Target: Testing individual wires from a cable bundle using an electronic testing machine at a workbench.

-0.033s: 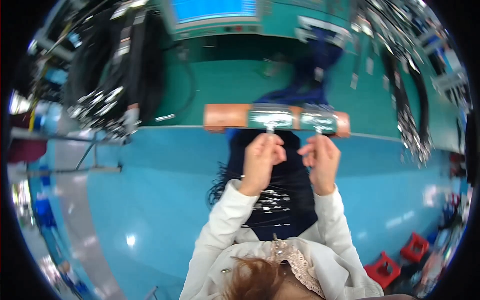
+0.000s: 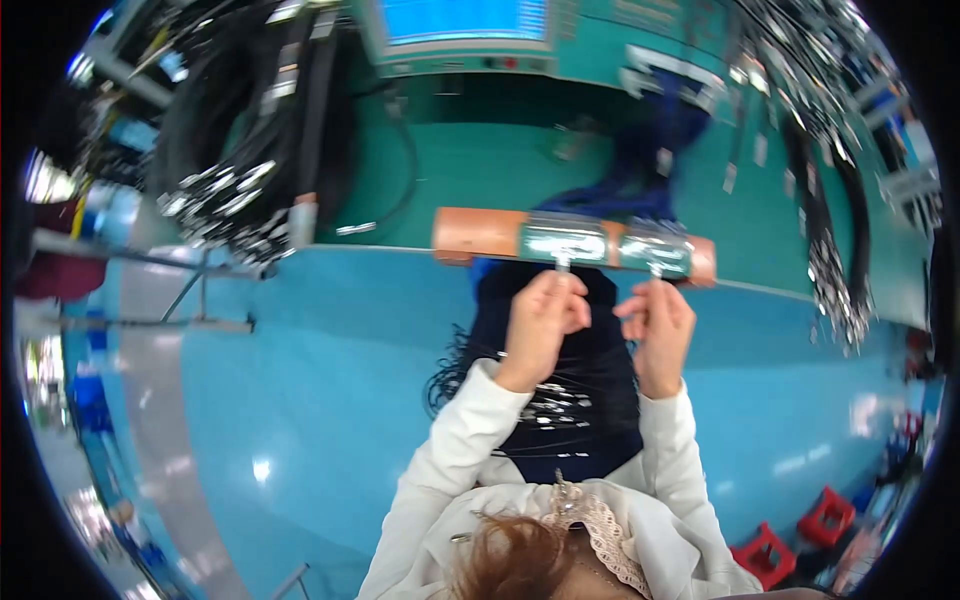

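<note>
At the table's front edge lies a long fixture [image 2: 478,233] with orange blocks and two green, shiny sections. My left hand [image 2: 545,320] pinches a small silver connector [image 2: 563,264] at the lower edge of the left green section. My right hand [image 2: 662,325], its fingertips also closed, holds another small silver piece [image 2: 656,270] at the right section. Both pieces meet the fixture; whether they are plugged in I cannot tell. Dark blue cables [image 2: 640,180] run behind the fixture over the green tabletop. Across my lap lie dark cables with several silver ends [image 2: 555,408].
A machine with a blue screen [image 2: 462,20] stands at the back of the green table [image 2: 480,160]. Bundles of black cables with silver ends [image 2: 225,195] hang at the left, more cables [image 2: 830,270] at the right. Red stools [image 2: 765,555] stand on the blue floor, lower right.
The whole view has shifted, so that the table, fixture and hands appear a little farther right. Both hands keep their pinch at the same places on the fixture.
</note>
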Tool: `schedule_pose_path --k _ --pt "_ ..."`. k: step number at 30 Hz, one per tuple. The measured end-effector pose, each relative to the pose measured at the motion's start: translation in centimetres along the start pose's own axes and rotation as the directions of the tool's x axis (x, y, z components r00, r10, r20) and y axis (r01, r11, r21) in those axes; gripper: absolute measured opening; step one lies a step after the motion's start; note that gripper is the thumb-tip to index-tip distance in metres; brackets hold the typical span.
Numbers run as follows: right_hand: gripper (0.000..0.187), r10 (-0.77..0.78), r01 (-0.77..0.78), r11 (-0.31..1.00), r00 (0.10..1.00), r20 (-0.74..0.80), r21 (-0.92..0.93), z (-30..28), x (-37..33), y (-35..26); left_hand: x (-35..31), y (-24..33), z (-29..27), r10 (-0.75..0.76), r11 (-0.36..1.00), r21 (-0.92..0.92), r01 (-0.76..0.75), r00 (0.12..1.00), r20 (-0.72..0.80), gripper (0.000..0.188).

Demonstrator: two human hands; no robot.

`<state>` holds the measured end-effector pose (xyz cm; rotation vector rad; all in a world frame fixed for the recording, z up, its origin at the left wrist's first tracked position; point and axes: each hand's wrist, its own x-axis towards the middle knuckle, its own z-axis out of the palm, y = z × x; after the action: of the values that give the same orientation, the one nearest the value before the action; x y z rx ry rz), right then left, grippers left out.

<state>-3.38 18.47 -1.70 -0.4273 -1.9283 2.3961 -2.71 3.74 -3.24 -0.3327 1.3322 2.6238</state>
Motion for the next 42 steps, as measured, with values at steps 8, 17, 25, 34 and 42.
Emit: schedule_pose_path --k 8,17,25,34,42 --pt "0.025 -0.027 0.025 0.999 0.998 0.058 0.028 -0.1 -0.2 0.9 -0.3 0.3 -1.3 0.044 0.999 -0.006 -0.043 0.993 0.112 0.025" --pt "0.019 -0.356 0.366 0.792 0.927 0.117 -0.488 -5.2 -3.3 -5.5 -5.3 21.8 -7.6 0.893 -0.036 0.918 -0.396 0.4 0.208 0.014" --pt "0.018 -0.271 0.443 0.823 0.856 0.44 -0.354 0.5 -7.6 -6.6 -3.3 35.7 -14.2 0.601 -0.67 0.723 0.171 0.696 0.393 0.004" --pt "0.027 0.087 -0.004 0.994 0.65 0.755 -0.111 7.5 -6.8 -6.0 -10.9 32.2 -6.7 0.679 -0.732 0.669 0.128 0.216 0.701 0.018" --pt "0.039 0.222 -0.577 0.814 0.423 0.878 0.072 24.5 -4.2 -5.9 -14.2 18.1 -8.7 0.845 -0.4 0.9 -0.171 0.311 0.434 0.026"
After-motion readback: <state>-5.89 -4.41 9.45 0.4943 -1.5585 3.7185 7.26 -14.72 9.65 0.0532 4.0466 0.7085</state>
